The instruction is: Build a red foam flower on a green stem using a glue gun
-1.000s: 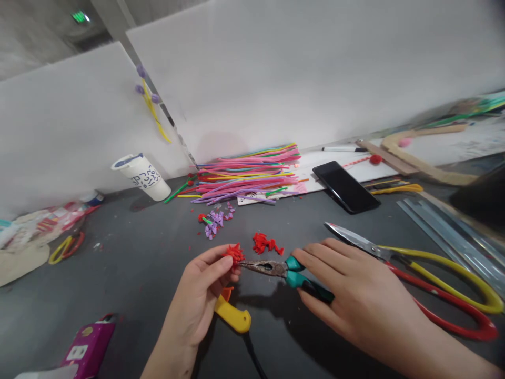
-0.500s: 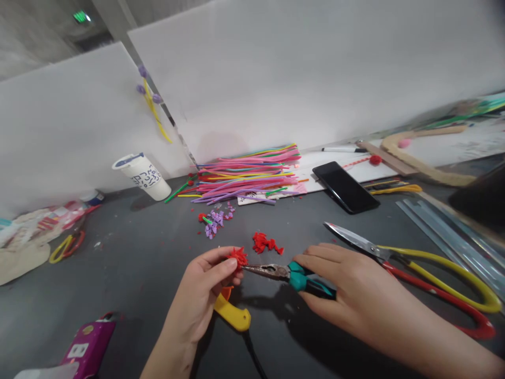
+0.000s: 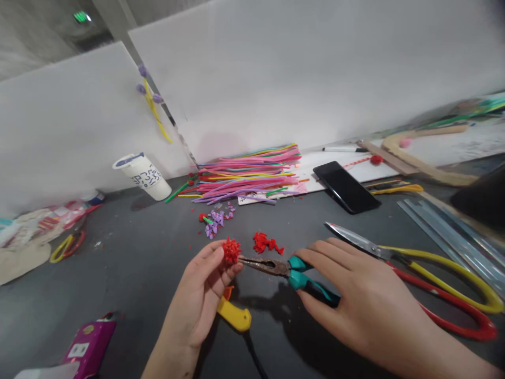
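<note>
Between the thumb and fingers of my left hand (image 3: 203, 287) is a spiky red pom-pom (image 3: 231, 250). My right hand (image 3: 351, 279) is wrapped around the teal and black handles of needle-nose pliers (image 3: 272, 267). The pliers' tips point left, close beside the pom-pom and my left fingertips; whether they touch is hard to make out. A small pile of red pieces (image 3: 265, 243) lies on the dark table just beyond the pliers. Under my left hand, partly hidden, is a yellow-handled tool (image 3: 236, 314) with a black cord.
Large scissors (image 3: 379, 252) lie right of my right hand, near a phone (image 3: 345, 187). Behind are a bundle of coloured stems (image 3: 248, 173), purple bits (image 3: 215, 221) and a white cup (image 3: 144, 178). A purple box (image 3: 90, 345) sits front left; clear sticks (image 3: 453, 237) lie at right.
The red pom-pom has turned and moved slightly up and left in my left hand. The pliers' jaws have opened a little wider and their handles spread in my right hand.
</note>
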Action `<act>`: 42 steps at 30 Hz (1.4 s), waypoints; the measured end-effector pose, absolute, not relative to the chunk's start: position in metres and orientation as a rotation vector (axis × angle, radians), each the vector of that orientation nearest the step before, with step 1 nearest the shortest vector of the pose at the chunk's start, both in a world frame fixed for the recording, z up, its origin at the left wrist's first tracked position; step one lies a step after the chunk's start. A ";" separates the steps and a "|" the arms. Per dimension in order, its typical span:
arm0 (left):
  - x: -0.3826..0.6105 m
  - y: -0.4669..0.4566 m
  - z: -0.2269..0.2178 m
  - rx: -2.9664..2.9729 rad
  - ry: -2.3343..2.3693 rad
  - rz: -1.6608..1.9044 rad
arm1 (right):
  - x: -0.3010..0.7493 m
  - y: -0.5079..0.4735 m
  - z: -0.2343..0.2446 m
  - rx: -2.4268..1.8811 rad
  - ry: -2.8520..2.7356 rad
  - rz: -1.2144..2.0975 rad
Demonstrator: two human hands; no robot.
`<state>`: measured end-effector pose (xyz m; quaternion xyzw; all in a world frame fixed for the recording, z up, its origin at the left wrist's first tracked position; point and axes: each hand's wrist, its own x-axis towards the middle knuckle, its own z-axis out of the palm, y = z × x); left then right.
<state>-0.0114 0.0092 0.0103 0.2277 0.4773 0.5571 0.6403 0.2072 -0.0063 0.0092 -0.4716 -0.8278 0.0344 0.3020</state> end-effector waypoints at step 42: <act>-0.006 0.008 0.006 0.713 1.191 1.261 | 0.206 -0.003 0.004 -1.219 -2.244 -0.047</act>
